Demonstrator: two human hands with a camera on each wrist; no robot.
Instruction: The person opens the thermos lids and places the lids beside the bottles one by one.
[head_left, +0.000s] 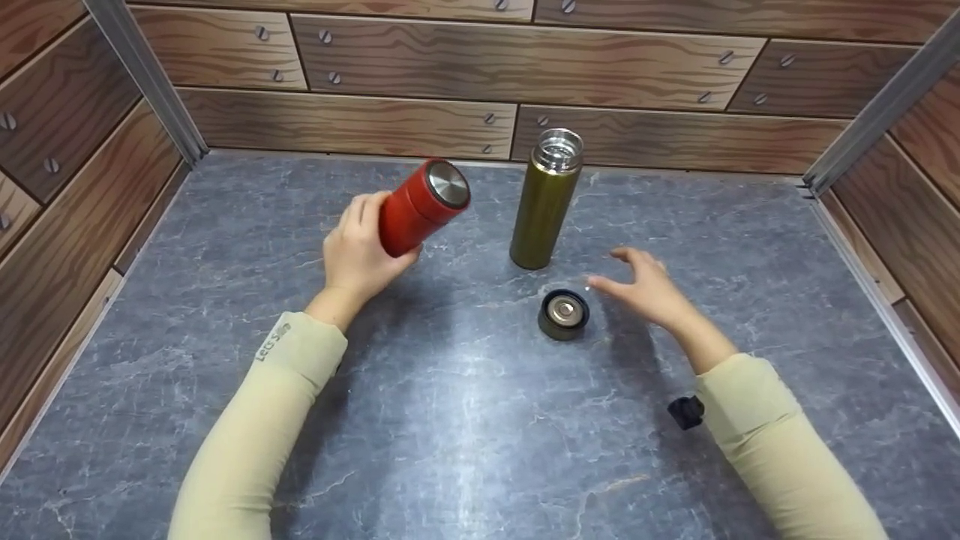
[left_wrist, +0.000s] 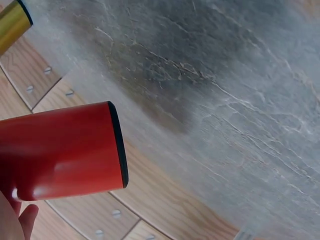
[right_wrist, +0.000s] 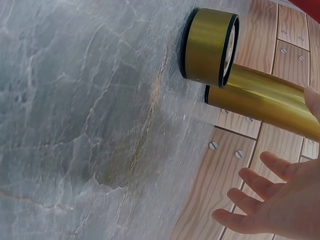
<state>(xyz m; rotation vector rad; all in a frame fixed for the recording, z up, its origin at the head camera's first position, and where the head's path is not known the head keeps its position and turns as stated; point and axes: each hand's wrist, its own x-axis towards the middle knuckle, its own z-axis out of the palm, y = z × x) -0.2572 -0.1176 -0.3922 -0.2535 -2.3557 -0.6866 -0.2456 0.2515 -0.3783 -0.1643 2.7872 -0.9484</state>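
My left hand (head_left: 360, 247) grips a red thermos flask (head_left: 416, 214) and holds it tilted above the table, its silver-faced end up and to the right. In the left wrist view the red flask (left_wrist: 65, 150) shows its dark-rimmed base. An olive-gold thermos flask (head_left: 546, 202) stands upright on the table with its steel mouth uncovered. In front of it lies its lid (head_left: 564, 315), inner side up. My right hand (head_left: 645, 289) hovers just right of the lid, fingers spread and holding nothing. The right wrist view shows the lid (right_wrist: 210, 47) beside the gold flask (right_wrist: 270, 100), apart from the fingers.
The grey marbled table (head_left: 450, 420) is bounded by wood-patterned walls (head_left: 420, 67) at the back and sides. Metal posts (head_left: 142, 75) stand at the back corners. A small black object (head_left: 686, 412) sits at the right sleeve.
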